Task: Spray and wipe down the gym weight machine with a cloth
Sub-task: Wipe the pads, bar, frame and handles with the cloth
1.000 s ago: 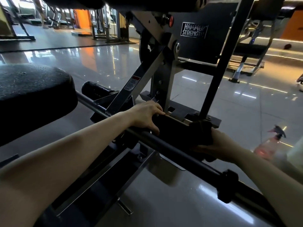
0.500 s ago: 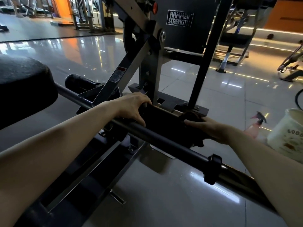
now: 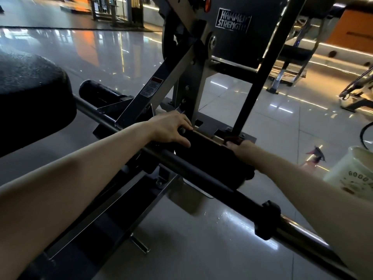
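- Cloth (image 3: 232,139), dark and bunched, is grasped by the right hand (image 3: 241,147). It is pressed on the far right corner of a black block (image 3: 203,152) low on the weight machine (image 3: 233,23); the fingers are mostly buried in the fabric.
- Left hand (image 3: 171,128) clasps the opposite end of the same block, with its fingers bent over the top edge and its thumb lying along the near face.
- Between the two grips, the block's top edge shows a thin pale strip.
- Just nearer than both grips, a long bar (image 3: 214,183) runs slantwise under the wrists. A black collar (image 3: 267,223) is clamped on it, well to the right of the cloth hand.
- Right of the cloth grip, a pink spray bottle (image 3: 314,156) stands apart on the glossy floor (image 3: 201,249), with a white container (image 3: 355,174) beside it.
- Far left of the left-hand grip sits a round black pad (image 3: 30,98).
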The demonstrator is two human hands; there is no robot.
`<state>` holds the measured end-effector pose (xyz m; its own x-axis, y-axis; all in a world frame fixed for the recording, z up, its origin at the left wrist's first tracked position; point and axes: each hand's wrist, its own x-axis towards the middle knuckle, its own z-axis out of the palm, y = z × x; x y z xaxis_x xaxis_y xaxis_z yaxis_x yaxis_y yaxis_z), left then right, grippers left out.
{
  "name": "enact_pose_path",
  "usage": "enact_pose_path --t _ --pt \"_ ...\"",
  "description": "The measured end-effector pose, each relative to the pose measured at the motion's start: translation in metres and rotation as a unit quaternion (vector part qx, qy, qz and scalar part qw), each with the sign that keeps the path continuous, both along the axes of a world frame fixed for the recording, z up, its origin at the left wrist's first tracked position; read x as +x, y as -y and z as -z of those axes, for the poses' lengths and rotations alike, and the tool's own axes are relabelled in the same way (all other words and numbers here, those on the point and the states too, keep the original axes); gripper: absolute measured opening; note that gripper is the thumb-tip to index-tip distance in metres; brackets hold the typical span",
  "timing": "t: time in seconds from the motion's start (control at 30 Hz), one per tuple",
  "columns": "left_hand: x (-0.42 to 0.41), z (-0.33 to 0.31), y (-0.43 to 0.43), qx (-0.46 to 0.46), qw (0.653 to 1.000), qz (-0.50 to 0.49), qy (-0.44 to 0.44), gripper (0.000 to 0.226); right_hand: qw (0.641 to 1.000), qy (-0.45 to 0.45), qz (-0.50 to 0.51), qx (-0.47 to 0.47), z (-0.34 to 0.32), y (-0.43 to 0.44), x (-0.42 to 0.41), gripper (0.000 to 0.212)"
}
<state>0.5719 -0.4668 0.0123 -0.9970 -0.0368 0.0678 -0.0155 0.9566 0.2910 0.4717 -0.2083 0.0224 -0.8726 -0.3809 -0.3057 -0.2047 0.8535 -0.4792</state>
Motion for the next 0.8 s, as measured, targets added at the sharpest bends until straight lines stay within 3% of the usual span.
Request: enact_pose_path --t 0.1,0.17,0.27,0.43,0.6,0.67,0.73,0.8 --pt "0.002 -0.001 -0.004 0.032 0.999 -0.007 -0.021 0.057 0.991 -0.105 -0.086 0.010 -0.008 0.056 0.026 0.049" --pt "0.003 0.001 -0.005 0.055 0.996 -0.036 -0.055 0.045 0.986 -0.105 -0.124 -0.030 -0.014 0.094 0.038 0.048" --pt "0.002 0.002 -0.005 0.063 0.992 -0.079 -0.079 0.047 0.985 -0.089 -0.141 -0.047 -0.019 0.116 0.042 0.049" --pt "0.004 -0.002 -0.002 0.033 0.998 -0.039 -0.046 0.044 0.962 -0.156 -0.219 0.048 -0.013 0.043 0.039 0.036" --pt "0.005 -0.008 -0.005 0.046 0.998 -0.027 -0.026 0.052 0.973 -0.113 -0.200 0.000 -0.010 -0.031 0.032 0.020" --pt "0.006 -0.007 -0.003 0.060 0.998 -0.019 -0.016 0.049 0.977 -0.077 -0.200 -0.023 -0.005 -0.043 0.032 0.033" --pt "0.007 -0.007 0.000 0.072 0.997 -0.012 -0.012 0.049 0.970 -0.087 -0.224 -0.027 0.006 -0.047 0.025 0.075" --pt "0.009 -0.008 -0.001 0.068 0.998 -0.006 0.004 0.059 0.971 -0.069 -0.223 -0.048 0.012 -0.049 0.017 0.094"
